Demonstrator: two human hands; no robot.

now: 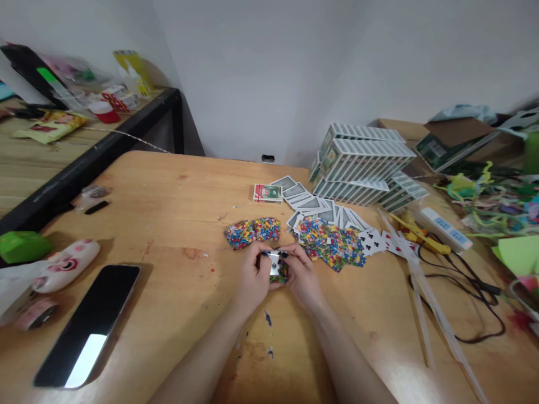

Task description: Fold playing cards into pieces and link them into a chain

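Observation:
Between my two hands is a playing card (274,265), its white face up with a black suit mark, and a multicoloured patterned piece shows at its lower edge. My left hand (254,276) grips the card's left side with thumb and fingers. On the opposite side, the fingers of my right hand (304,277) close on the same card. Just beyond them lie colourful patterned pieces (252,231) in a low pile. To the right, more patterned pieces (330,242) overlap face-up cards (373,241) and grey-backed cards (309,203). A card box (268,193) lies behind.
Striped card cartons (362,160) are stacked at the back right. A power strip (446,227), black cable (475,286) and clear plastic strips (433,303) lie on the right. A phone (90,325) and a white plush-like object (67,265) are at left. A side shelf (25,163) borders the table.

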